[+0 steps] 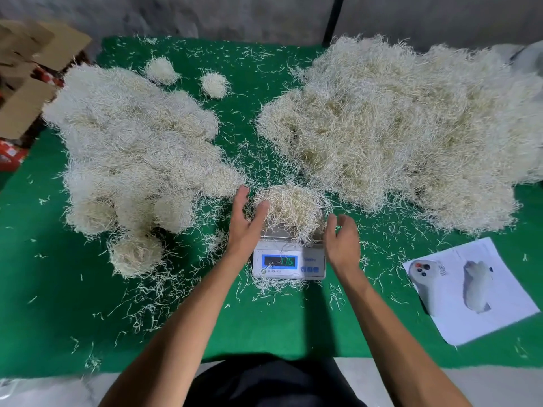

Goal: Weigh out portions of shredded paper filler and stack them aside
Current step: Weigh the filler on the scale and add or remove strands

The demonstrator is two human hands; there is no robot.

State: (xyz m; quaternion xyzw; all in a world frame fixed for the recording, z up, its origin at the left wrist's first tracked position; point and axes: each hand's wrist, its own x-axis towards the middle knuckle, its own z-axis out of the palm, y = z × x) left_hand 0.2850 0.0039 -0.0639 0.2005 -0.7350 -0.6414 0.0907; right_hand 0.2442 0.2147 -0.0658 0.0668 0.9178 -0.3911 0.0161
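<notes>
We have a portion (289, 205) mounded on the scale (289, 259), near the middle of the green table (264, 324); our left hand (246, 223) is at its 9 o'clock, fingers straight and just touching the shreds, gripping nothing; our right hand (342, 239) is at 4 o'clock, loosely curled, empty, just beside it. The display is lit but its figures are too blurred to read. We judge the lift is next: cup from both sides, low, and gather the strands overhanging the pan so nothing drags; then carry it to the stack (138, 160) at 10 o'clock. The portion is a round dome; no long axis, no heading. The loose heap (405, 127) lies at 2 o'clock.
</notes>
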